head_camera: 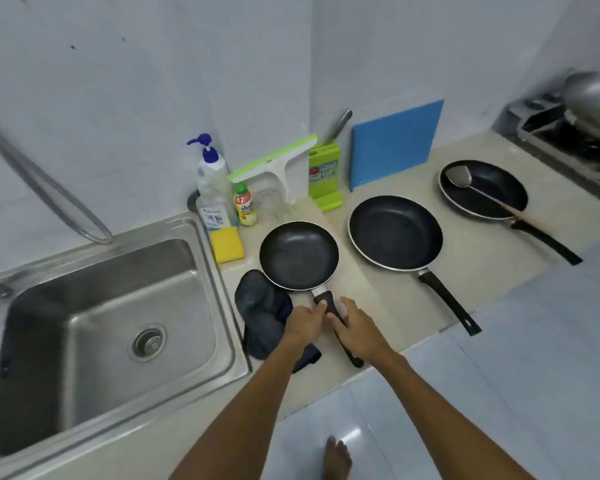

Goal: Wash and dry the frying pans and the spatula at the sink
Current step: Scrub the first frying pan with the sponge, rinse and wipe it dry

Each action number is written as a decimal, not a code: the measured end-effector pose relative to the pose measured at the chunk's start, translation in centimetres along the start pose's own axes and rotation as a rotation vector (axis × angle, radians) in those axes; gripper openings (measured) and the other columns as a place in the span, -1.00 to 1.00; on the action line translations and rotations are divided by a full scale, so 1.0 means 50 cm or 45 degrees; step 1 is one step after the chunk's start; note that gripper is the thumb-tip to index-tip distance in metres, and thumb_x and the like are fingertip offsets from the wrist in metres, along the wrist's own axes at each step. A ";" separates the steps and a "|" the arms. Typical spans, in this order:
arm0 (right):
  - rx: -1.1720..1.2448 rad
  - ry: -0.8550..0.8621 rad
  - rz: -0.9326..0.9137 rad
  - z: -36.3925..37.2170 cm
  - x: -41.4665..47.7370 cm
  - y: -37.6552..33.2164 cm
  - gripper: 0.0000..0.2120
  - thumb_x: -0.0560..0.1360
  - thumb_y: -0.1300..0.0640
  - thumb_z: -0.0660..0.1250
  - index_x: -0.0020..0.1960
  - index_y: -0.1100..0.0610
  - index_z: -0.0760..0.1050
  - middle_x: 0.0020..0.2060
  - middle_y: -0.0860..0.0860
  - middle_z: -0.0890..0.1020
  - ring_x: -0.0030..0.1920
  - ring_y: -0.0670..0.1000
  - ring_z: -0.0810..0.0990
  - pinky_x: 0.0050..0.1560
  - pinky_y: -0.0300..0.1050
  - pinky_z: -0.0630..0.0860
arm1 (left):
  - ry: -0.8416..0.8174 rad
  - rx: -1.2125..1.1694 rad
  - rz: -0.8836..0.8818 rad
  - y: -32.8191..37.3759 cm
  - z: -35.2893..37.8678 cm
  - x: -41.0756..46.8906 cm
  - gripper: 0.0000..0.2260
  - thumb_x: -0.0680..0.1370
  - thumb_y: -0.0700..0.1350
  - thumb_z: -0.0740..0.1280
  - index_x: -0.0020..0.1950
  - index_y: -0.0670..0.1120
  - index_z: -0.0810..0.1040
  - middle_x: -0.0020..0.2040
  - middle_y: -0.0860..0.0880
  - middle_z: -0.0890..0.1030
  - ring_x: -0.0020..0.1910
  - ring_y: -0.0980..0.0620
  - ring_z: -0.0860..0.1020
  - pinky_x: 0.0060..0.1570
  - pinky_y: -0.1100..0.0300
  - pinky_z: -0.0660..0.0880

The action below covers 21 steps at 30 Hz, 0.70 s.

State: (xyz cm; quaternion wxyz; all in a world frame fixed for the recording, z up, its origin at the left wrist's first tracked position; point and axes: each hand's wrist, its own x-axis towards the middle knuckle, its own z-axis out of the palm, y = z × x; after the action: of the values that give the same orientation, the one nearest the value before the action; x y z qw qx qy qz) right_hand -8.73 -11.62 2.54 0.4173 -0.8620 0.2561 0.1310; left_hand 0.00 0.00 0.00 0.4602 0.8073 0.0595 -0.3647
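I have both hands down at the small frying pan (298, 256), the nearest of the three on the surface (368, 306) and the one closest to the sink (118, 323). Its bowl sits just right of the sink's edge, overlapping the far end of a dark cloth (267, 317), and its handle (338, 327) runs from the bowl toward me and slightly to the right, ending near the surface's front edge.

That axis is what matters. My left hand (305, 323) lies on the left side of the handle, fingers curled against it near the bowl end. My right hand (359, 327) lies on the right side, fingers loosely spread and resting over the handle's middle. Neither looks properly clamped yet; I judge them to be touching, not gripping. They are about equally near, but the left is on the sink side.

The sink lies to the left, so I expect the pan must lift clear of the cloth and swing left across the steel rim.

The medium frying pan (395, 232) sits to the right, handle also pointing near-right. The far pan (484, 188) holds the spatula (489, 195), lying across it. All three look untouched by water.
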 end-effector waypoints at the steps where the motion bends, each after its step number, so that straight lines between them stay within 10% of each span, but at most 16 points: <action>1: 0.079 -0.024 -0.004 0.000 0.002 0.004 -0.40 0.62 -0.26 0.15 0.57 -0.04 0.14 0.37 0.09 0.52 0.30 0.12 0.54 0.27 -0.01 0.48 | 0.020 -0.008 0.027 0.008 0.006 0.003 -0.42 0.55 0.28 0.28 -0.05 -0.26 0.69 -0.04 -0.23 0.72 0.00 -0.21 0.68 0.10 -0.02 0.61; 5: 0.360 -0.145 0.019 0.008 -0.008 0.003 -0.59 0.67 -0.16 0.13 0.50 -0.15 0.24 -0.01 0.02 0.68 -0.13 0.05 0.69 -0.17 -0.06 0.67 | 0.113 -0.129 0.003 0.026 0.023 0.007 -0.66 0.63 0.01 0.36 -0.26 -0.15 0.60 -0.19 -0.18 0.66 -0.17 -0.13 0.61 -0.04 -0.04 0.57; 11: 0.613 -0.144 0.000 0.021 0.004 0.018 -0.55 0.68 -0.08 0.18 0.53 -0.28 0.20 -0.37 0.03 0.59 -0.53 -0.03 0.47 -0.55 -0.17 0.40 | 0.094 -0.514 -0.127 0.026 0.031 0.005 -0.80 0.61 -0.15 0.41 -0.19 -0.19 0.60 -0.22 -0.15 0.67 -0.23 -0.07 0.63 -0.17 0.11 0.59; 15: 0.685 -0.109 0.008 0.027 0.004 0.023 -0.52 0.68 0.00 0.21 0.56 -0.23 0.22 -0.34 -0.02 0.55 -0.51 -0.08 0.41 -0.55 -0.19 0.36 | 0.111 -0.564 -0.106 0.025 0.038 -0.001 -0.78 0.61 -0.16 0.42 -0.23 -0.18 0.61 -0.22 -0.15 0.69 -0.23 -0.07 0.64 -0.10 0.08 0.61; 21: 0.476 0.023 -0.145 0.012 -0.014 0.005 -0.48 0.68 0.01 0.21 0.61 -0.07 0.17 0.21 -0.09 0.57 -0.10 -0.20 0.57 -0.10 -0.52 0.47 | 0.079 -0.684 -0.052 0.042 0.030 -0.028 -0.87 0.62 -0.16 0.42 -0.01 -0.23 0.67 -0.04 -0.23 0.74 -0.12 -0.09 0.70 -0.04 0.10 0.68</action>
State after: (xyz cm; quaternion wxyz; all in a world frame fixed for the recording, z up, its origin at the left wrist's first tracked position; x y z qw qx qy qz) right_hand -9.45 -11.05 2.29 0.5745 -0.7838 0.2305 0.0494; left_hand -0.90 -2.04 1.93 0.6484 0.6656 0.1848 -0.3201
